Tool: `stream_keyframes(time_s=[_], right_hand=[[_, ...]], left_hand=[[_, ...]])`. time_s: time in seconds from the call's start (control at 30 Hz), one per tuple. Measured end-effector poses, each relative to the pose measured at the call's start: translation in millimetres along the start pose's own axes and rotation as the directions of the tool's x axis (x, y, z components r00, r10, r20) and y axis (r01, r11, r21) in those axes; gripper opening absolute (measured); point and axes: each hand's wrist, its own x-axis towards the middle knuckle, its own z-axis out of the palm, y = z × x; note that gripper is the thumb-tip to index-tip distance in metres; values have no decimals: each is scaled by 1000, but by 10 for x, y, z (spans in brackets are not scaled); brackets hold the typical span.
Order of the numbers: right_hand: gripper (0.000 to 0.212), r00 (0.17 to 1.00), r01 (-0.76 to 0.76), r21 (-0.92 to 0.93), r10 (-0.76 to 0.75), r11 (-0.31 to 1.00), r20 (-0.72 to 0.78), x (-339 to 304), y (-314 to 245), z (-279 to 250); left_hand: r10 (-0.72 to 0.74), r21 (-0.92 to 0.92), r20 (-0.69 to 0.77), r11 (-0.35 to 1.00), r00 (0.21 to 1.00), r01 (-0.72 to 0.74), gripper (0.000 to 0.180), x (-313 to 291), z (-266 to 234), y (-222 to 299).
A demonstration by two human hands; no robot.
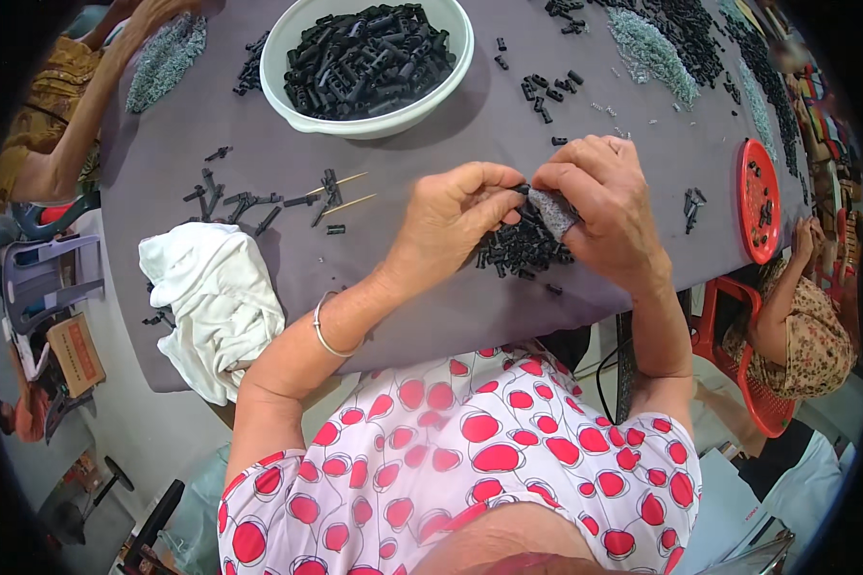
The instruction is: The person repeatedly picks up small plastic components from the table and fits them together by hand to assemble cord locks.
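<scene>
My left hand (pixel 455 213) is closed, its thumb and forefinger pinching a small black plastic part (pixel 522 190). Close against it, my right hand (pixel 606 209) has its fingers drawn together at the same spot; what lies between its fingertips is hidden. A grey, cloth-like piece (pixel 553 215) shows at the right thumb, and I cannot tell whether it is wrapped round it or held. Right beneath both hands lies a heap of small black plastic parts (pixel 520 251), partly covered by them.
A white bowl (pixel 374 125) full of black tubes stands at the back. Left are a white cloth (pixel 216 302), joined black pieces (pixel 249 201) and wooden sticks (pixel 350 204). Small springs (pixel 652 56) lie far right, near a red tray (pixel 750 225). Other people sit at both sides.
</scene>
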Motion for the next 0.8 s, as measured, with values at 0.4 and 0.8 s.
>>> stream_keyframes(time_s=[0.4, 0.8], right_hand=[[33, 912, -274, 323, 351, 906, -212, -277, 252, -87], [35, 951, -263, 133, 280, 956, -129, -187, 497, 191]], left_hand=[[-139, -372, 174, 907, 975, 196, 27, 98, -140, -24], [-124, -370, 224, 907, 967, 202, 21, 80, -181, -66]])
